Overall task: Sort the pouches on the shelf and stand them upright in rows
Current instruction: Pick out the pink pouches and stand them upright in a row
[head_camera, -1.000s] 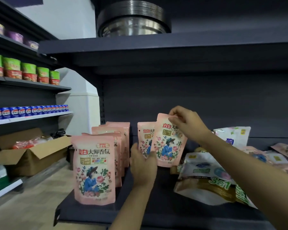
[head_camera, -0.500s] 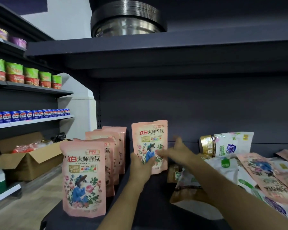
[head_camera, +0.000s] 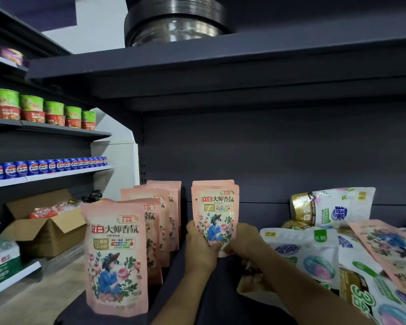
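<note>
— Now, centre of the frame: pink pouch (head_camera: 215,214) upright on the dark shelf (head_camera: 220,301), a second pink one just showing behind its top edge.
— Held how?
— Clasped low down from both sides. Left hand (head_camera: 201,248) wrapped round the lower left edge, right hand (head_camera: 243,241) closed on the lower right corner, fingers curled onto the pouch.
— And to the left?
— Row of pink pouches (head_camera: 161,221) standing upright one behind another, front one (head_camera: 116,256) nearest the shelf edge, lower left of centre.
— Right side?
— Unsorted heap (head_camera: 326,256) of white, green and gold pouches lying flat or slumped, another pink one (head_camera: 391,252) lying tilted on top at the right edge.
— Further out?
— Cardboard box (head_camera: 45,227) at left, blue cans (head_camera: 45,166) and green-lidded tubs (head_camera: 33,110) on shelves above it.
</note>
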A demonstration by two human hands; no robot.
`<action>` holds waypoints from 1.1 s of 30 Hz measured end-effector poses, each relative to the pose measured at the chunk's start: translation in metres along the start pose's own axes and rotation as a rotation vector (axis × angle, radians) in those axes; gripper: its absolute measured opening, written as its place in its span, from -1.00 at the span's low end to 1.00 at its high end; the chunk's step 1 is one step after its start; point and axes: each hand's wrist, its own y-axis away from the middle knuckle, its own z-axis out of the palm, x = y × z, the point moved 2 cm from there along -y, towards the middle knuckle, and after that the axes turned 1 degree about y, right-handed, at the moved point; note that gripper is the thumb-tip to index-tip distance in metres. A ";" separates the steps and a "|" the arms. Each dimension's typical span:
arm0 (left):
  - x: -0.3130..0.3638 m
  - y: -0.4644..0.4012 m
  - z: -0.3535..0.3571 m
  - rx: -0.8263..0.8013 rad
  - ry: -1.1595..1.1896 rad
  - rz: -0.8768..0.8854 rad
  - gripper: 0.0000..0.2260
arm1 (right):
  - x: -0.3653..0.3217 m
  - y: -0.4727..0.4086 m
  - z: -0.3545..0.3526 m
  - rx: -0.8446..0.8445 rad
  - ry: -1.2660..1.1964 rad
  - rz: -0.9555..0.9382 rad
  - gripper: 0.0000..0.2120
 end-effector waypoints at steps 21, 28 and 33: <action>-0.003 -0.006 0.005 0.071 0.021 -0.054 -0.45 | -0.008 -0.005 0.003 0.004 0.079 0.007 -0.58; 0.001 -0.002 0.002 0.074 -0.055 -0.082 -0.39 | -0.010 0.000 -0.004 -0.030 0.086 0.028 -0.59; 0.025 0.015 0.001 0.147 -0.120 -0.044 -0.30 | -0.011 0.019 -0.036 0.044 0.056 0.059 -0.82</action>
